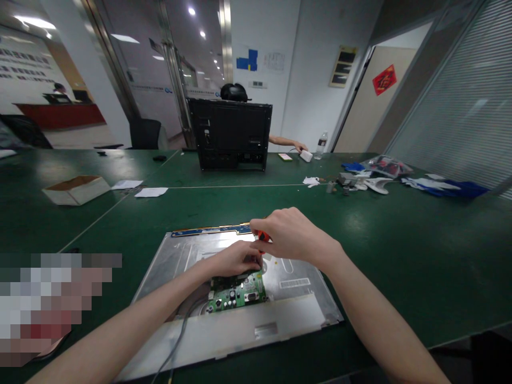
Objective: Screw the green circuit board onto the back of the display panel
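A silver metal display panel lies flat on the green table, with a green circuit board on its middle. My right hand is closed round the orange-red handle of a screwdriver, held upright over the board's upper right corner. Just below it, my left hand reaches over the board with its fingers curled near the screwdriver's lower end; what they pinch is hidden. The screwdriver's tip is also out of sight. A grey cable runs from the board's left side down over the panel's front edge.
A narrow blue circuit strip lies along the panel's far edge. Beyond stand a black monitor, an open box and a bottle. Another person's hand rests by a white object. Gloves and bags lie at right.
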`<state>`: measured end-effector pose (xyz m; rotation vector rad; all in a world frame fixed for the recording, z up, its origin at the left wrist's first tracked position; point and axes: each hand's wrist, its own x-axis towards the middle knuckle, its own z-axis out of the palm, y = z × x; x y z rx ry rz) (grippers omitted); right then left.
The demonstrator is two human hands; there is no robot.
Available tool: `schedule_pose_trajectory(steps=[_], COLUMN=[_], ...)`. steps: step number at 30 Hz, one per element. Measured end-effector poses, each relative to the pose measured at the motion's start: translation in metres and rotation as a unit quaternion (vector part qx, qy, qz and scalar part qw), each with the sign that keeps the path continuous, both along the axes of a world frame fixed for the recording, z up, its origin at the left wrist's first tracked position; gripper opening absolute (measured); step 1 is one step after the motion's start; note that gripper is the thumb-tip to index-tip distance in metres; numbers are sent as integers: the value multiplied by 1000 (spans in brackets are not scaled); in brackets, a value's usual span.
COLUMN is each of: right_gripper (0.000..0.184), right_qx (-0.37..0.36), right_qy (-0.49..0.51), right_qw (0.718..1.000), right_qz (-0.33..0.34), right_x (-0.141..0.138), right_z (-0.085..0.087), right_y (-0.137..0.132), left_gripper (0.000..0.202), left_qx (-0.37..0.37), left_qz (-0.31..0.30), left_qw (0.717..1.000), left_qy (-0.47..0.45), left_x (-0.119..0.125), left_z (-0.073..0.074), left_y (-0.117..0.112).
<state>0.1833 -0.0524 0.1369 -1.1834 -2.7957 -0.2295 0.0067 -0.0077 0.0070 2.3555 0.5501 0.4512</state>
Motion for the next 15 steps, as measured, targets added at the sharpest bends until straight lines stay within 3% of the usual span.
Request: schedule_pose_trajectory(steps=[5, 15], right_gripper=[16, 14], right_qx=[-7, -9], right_qy=[4, 7], right_qw=[1000, 1000], right_qz=[8, 13], right_x=[0, 0], right_z=[1, 0], right_y=[-2, -1], left_gripper=[5, 8], left_qx=[7, 9], left_qz=[21, 8], left_qw=[1000, 1000], left_qy=[-2, 8], left_x=[0, 0], left_z=[-1, -3], left_y=[-1, -1])
